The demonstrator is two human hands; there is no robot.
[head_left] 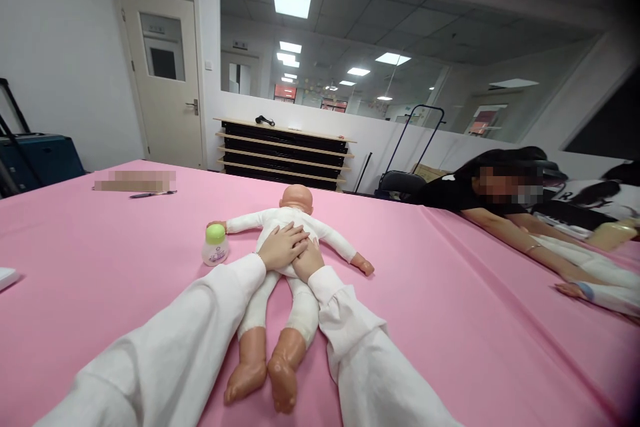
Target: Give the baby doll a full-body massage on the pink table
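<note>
A baby doll (pixel 257 320) with a white cloth body lies face down or face up, I cannot tell which, its head away from me and its arms spread. My left hand (pixel 284 246) rests flat on the doll's torso, fingers stretched out. Beside it, partly covered by the left fingers, my right hand (pixel 309 260) also lies flat on the torso. Neither hand grips anything. Close to the doll's left-side arm stands a small clear bottle (pixel 215 250) with a green cap.
Pink cloth (pixel 425 320) covers the table. A pen (pixel 153 194) lies near a blurred flat item (pixel 133 181) at the far left. A white object (pixel 8 277) sits at the left edge. On the right another person (pixel 500 190) leans over a second doll (pixel 590 260).
</note>
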